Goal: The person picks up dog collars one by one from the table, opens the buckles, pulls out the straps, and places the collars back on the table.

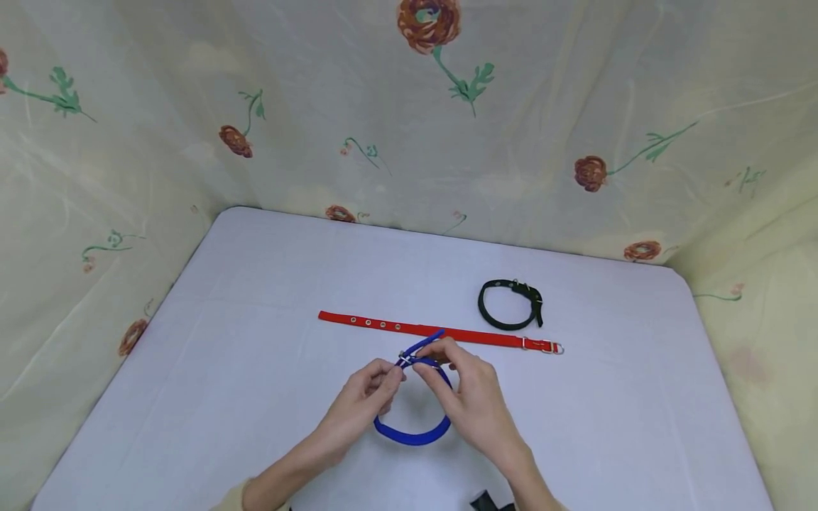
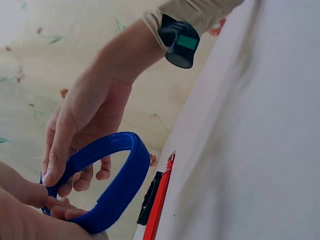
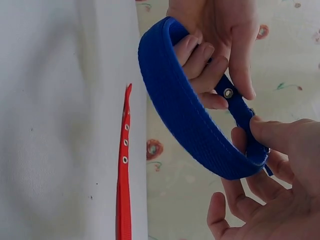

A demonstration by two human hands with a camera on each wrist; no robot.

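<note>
A blue collar [image 1: 414,438] of webbing, bent into a loop, is held between both hands above the table. My left hand [image 1: 363,399] pinches its eyelet end, where a metal eyelet [image 3: 228,93] shows in the right wrist view. My right hand [image 1: 471,394] pinches the band by the metal buckle [image 1: 405,360], thumb on one face and fingers behind. The blue strap tip [image 1: 434,336] sticks out past the buckle, up and to the right. In the left wrist view the loop hangs down from the fingers of both hands.
Behind the hands a red collar [image 1: 469,336] lies stretched flat, its eyelets at the left and buckle at the right. Beyond it rests a black collar [image 1: 509,326] fastened in a ring. Flowered cloth [image 1: 307,92] surrounds the white table [image 1: 255,284].
</note>
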